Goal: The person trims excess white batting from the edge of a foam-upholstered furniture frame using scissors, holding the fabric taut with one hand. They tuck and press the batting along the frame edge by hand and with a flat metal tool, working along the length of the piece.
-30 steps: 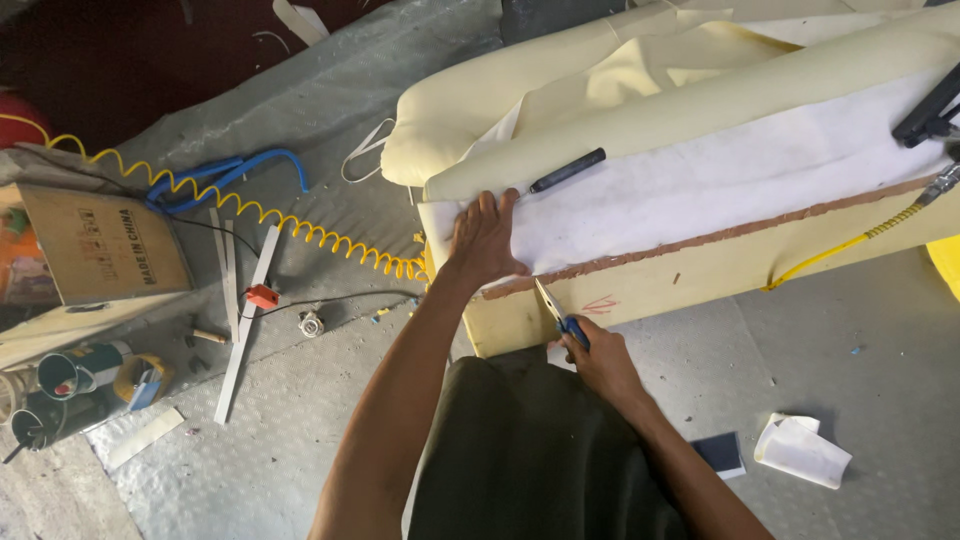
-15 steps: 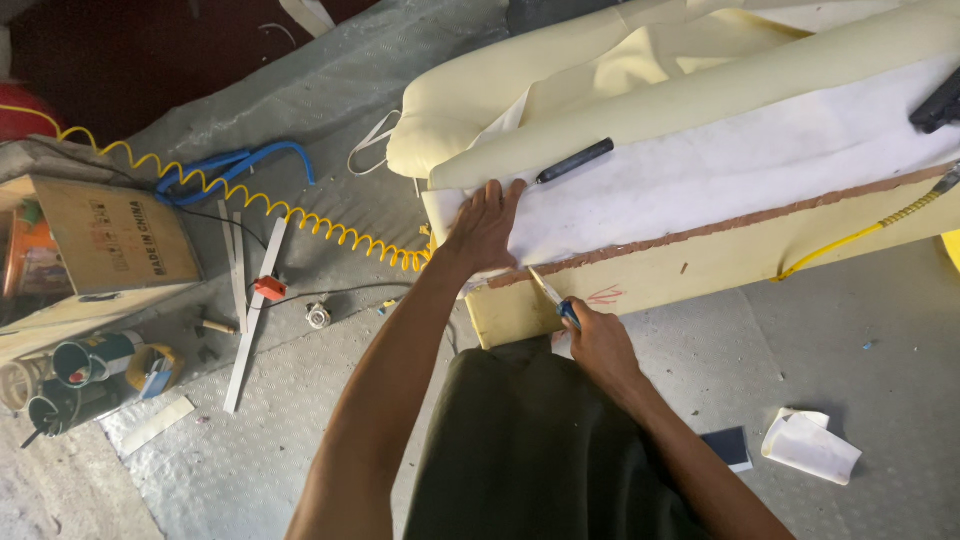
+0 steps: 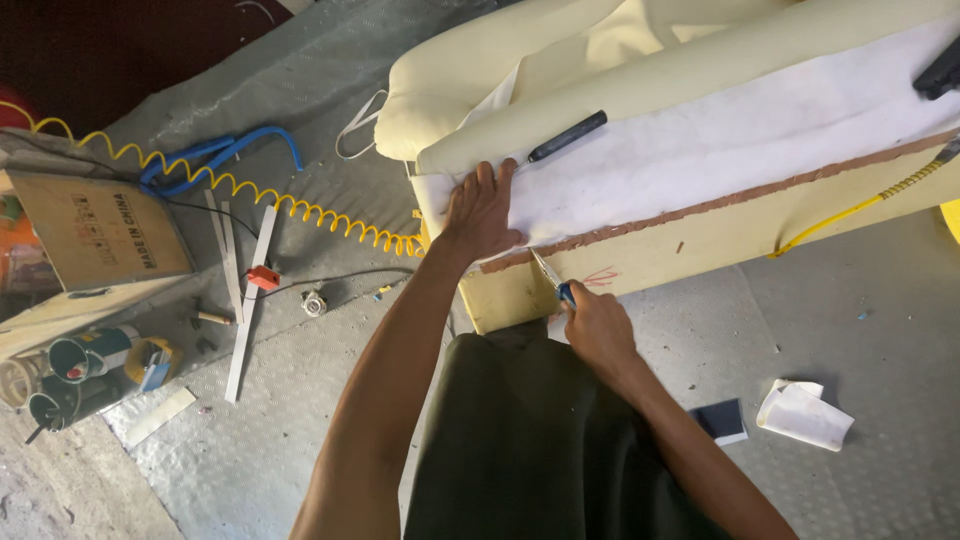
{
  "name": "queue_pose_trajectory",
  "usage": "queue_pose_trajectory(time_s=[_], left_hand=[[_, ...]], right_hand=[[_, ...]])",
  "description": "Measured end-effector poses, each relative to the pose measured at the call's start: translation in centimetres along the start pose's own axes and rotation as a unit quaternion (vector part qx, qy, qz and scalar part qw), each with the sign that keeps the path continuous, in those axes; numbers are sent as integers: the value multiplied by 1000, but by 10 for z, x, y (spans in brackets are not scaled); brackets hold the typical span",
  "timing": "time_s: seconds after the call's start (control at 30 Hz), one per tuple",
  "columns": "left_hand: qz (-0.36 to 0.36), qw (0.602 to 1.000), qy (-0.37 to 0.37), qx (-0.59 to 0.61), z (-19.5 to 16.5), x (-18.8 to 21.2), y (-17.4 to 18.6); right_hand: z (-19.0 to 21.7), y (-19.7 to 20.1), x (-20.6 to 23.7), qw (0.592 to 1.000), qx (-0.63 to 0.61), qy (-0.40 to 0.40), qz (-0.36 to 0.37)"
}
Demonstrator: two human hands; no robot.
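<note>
I see my left hand (image 3: pixel 482 212) flat on the padding sheet (image 3: pixel 720 150) that lies on top of the sofa frame (image 3: pixel 700 245), at its left end. My right hand (image 3: pixel 598 328) is just below, holding a cutter (image 3: pixel 553 278) against the frame's front edge. A marker (image 3: pixel 567 136) rests on the sheet right of my left hand. Left of the frame, a coiled hose (image 3: pixel 250 195) runs across the floor, with a cardboard box (image 3: pixel 95 230) further left and cans (image 3: pixel 85 365) in front of it. A folded paper (image 3: pixel 803 414) lies right of my right arm.

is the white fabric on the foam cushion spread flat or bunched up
Spread flat. The white fabric lies smooth along the foam cushion, the left hand pressing its corner down while the right hand holds a blue-handled blade at its edge.
</note>
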State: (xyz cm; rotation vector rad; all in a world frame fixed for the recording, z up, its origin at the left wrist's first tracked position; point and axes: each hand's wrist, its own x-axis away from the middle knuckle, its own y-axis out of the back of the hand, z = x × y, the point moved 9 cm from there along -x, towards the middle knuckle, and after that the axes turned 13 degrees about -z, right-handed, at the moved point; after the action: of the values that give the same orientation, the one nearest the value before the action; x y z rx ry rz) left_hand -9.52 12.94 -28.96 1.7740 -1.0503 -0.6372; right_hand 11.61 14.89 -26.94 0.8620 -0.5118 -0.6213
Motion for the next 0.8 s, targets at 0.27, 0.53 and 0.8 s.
queue_pose_trajectory(time_s=[0.27, 0.53, 0.8], left_hand=[[25, 999, 8, 19, 8, -2, -7], [27, 1000, 3, -3, 5, -4, -7], [20, 1000, 0, 2, 3, -4, -2]], right_hand=[[-5, 0, -6, 999, 8, -21, 42], [-13, 5, 3, 989, -64, -120, 65], [-9, 7, -3, 997, -31, -75, 12]])
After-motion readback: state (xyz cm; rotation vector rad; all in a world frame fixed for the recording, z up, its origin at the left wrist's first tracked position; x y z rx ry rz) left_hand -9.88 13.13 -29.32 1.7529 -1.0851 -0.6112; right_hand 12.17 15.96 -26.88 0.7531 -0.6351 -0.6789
